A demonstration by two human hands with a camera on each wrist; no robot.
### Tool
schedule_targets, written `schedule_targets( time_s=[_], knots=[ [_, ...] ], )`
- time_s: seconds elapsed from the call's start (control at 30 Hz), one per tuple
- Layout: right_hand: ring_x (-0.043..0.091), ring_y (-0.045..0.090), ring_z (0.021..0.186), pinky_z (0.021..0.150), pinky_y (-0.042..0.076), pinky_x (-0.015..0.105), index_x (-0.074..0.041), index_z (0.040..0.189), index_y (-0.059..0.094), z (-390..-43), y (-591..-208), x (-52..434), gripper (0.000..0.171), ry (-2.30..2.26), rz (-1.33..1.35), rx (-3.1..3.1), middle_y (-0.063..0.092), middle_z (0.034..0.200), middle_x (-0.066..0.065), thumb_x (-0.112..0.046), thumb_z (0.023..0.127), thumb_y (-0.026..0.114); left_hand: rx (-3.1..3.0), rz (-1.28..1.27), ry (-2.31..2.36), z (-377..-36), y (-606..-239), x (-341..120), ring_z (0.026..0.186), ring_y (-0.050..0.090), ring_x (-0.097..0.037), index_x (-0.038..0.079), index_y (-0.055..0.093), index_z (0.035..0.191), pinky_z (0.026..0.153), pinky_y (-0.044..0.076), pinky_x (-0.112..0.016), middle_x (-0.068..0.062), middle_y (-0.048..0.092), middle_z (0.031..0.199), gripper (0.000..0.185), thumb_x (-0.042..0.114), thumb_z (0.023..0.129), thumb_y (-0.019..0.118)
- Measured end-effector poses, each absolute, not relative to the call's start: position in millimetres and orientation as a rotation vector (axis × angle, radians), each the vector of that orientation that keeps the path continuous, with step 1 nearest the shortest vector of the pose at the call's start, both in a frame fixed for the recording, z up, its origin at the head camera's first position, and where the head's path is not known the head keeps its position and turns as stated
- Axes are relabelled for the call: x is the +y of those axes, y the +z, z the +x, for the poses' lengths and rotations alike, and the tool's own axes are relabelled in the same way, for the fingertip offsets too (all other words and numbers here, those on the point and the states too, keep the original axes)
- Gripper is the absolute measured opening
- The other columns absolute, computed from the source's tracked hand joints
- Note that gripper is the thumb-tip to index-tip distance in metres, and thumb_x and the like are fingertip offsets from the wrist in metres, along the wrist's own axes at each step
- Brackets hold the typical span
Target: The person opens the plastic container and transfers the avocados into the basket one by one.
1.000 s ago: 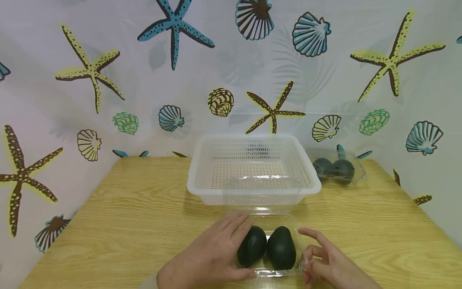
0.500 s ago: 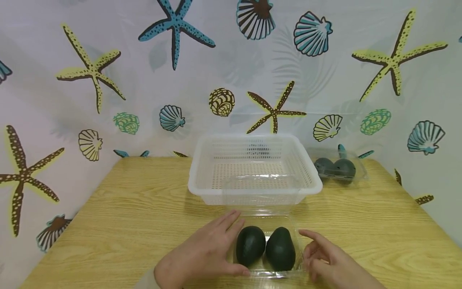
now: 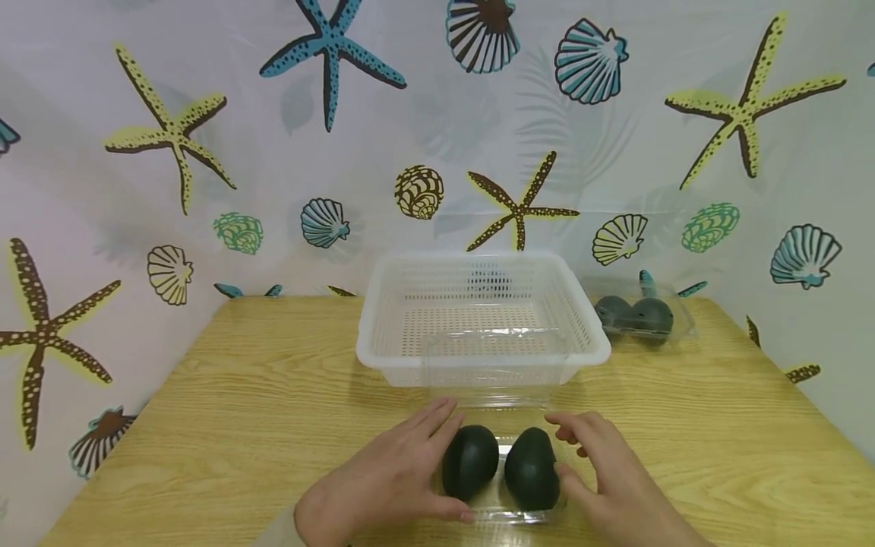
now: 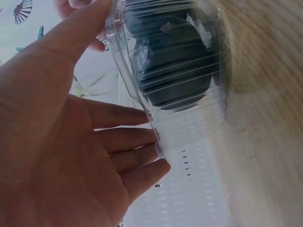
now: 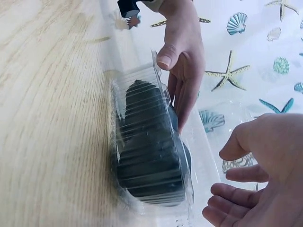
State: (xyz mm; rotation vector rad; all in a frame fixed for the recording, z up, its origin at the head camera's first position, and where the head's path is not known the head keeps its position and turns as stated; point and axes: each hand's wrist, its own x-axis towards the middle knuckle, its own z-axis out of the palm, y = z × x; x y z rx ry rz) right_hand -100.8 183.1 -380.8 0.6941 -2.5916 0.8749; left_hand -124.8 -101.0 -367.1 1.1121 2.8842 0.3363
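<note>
Left hand (image 3: 383,486) steadies clamshell (image 3: 506,513), fingers straight.

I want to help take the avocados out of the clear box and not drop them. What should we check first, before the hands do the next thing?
1. Clear box open: ok, its lid stands up behind the two avocados.
2. Left hand steadying the box: ok, its thumb and fingers lie along the box's left edge.
3. Right hand has a hold: not ok, its fingers hover loosely curled beside the right avocado, pinching nothing.
4. Left avocado free to lift: ok, nothing covers it.
5. White basket ready: ok, it stands just behind the box with nothing in it.
6. Whether the avocados are soft: cannot tell.
</note>
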Motion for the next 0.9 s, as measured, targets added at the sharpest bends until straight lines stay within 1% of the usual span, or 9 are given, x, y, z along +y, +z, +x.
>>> schedule_targets(
  time_s=[0.2,0.3,0.43,0.57,0.67,0.8,0.9],
  knots=[
    [0.006,0.058,0.094,0.075,0.055,0.026,-0.013,0.116,0.066,-102,-381,172,0.038,0.698,0.843,-2.54,0.059,0.11,-0.011,-0.007,0.08,0.076,2.889,1.092,0.359,-126,-367,-98,0.149,0.032,-0.026,0.002,0.038,0.151,0.118,0.036,-0.04,-0.016,0.033,0.16,0.107,0.076,0.077,0.062],
    [0.008,0.059,0.096,0.078,0.056,0.03,-0.013,0.117,0.066,-103,-383,168,0.036,0.608,0.856,-2.577,0.059,0.112,-0.009,-0.016,0.082,0.077,2.888,1.091,0.343,-126,-367,-98,0.149,0.032,-0.026,0.001,0.037,0.151,0.118,0.036,-0.04,-0.016,0.034,0.159,0.108,0.075,0.077,0.063],
    [0.013,0.06,0.098,0.079,0.057,0.033,-0.012,0.117,0.065,-104,-384,164,0.035,0.568,0.869,-2.666,0.058,0.114,-0.004,-0.025,0.086,0.076,2.882,1.1,0.336,-126,-367,-98,0.149,0.033,-0.027,0.001,0.037,0.151,0.118,0.037,-0.04,-0.017,0.034,0.159,0.108,0.075,0.077,0.063],
    [0.013,0.06,0.099,0.08,0.057,0.033,-0.012,0.123,0.063,-108,-382,159,0.04,0.587,0.892,-2.835,0.056,0.119,-0.002,-0.035,0.091,0.071,2.879,1.114,0.341,-126,-367,-98,0.148,0.033,-0.027,0.0,0.037,0.151,0.118,0.037,-0.04,-0.017,0.034,0.159,0.108,0.074,0.077,0.063],
    [0.015,0.06,0.104,0.084,0.057,0.038,-0.01,0.129,0.06,-111,-380,156,0.047,0.592,0.898,-2.96,0.055,0.123,0.0,-0.04,0.093,0.067,2.888,1.121,0.337,-125,-367,-97,0.148,0.034,-0.027,-0.001,0.037,0.15,0.117,0.037,-0.04,-0.017,0.035,0.158,0.108,0.074,0.076,0.064],
    [0.022,0.06,0.113,0.091,0.055,0.045,-0.007,0.135,0.056,-113,-379,154,0.053,0.558,0.941,-3.029,0.057,0.13,0.005,-0.04,0.094,0.065,2.904,1.132,0.328,-124,-366,-98,0.147,0.035,-0.027,-0.001,0.038,0.15,0.116,0.039,-0.04,-0.018,0.037,0.157,0.109,0.073,0.075,0.065],
    [0.025,0.058,0.121,0.097,0.053,0.046,-0.005,0.14,0.052,-116,-377,155,0.056,0.482,1.051,-3.052,0.056,0.136,0.008,-0.041,0.098,0.06,2.892,1.12,0.347,-124,-366,-100,0.147,0.035,-0.026,-0.001,0.037,0.15,0.116,0.04,-0.04,-0.018,0.036,0.158,0.11,0.073,0.074,0.067]
  ],
)
